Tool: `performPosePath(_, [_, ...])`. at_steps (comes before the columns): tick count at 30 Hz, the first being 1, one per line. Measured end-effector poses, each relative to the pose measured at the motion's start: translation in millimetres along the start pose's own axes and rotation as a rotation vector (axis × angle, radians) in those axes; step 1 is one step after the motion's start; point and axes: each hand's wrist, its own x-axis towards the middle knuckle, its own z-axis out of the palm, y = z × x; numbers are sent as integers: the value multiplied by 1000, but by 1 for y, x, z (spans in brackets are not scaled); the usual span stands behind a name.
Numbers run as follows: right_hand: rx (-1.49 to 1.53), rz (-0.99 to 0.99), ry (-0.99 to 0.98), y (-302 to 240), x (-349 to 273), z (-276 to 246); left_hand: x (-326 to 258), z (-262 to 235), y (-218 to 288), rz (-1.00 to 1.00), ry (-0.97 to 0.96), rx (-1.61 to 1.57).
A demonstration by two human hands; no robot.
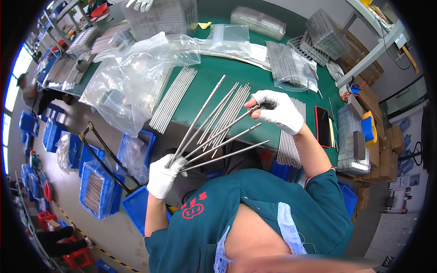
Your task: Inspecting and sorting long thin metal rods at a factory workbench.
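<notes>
My left hand, in a white glove with closed fingers, grips several thin metal rods by their near ends. They fan out over the front edge of the green table. My right hand, in a white glove that leaves thumb and fingertips bare, pinches the far end of one rod in that fan. Beneath the fan, more loose rods lie on the table. A neat row of rods is to the left, and another row is partly hidden under my right forearm.
Clear plastic bags cover the table's left part. Bagged rods lie at the back right, near clear plastic trays. A red-edged phone sits on the right. Blue bins stand on the floor at left. Other people are further off.
</notes>
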Motion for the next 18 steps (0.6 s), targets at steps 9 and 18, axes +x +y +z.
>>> performPosePath(9, [-49,-26,-84,-9,0,17,3,-2,-29,-50,-61,-187])
performPosePath(18, [-263,-513,-273,-25,10,71,14,-1,-84,35,5,-291])
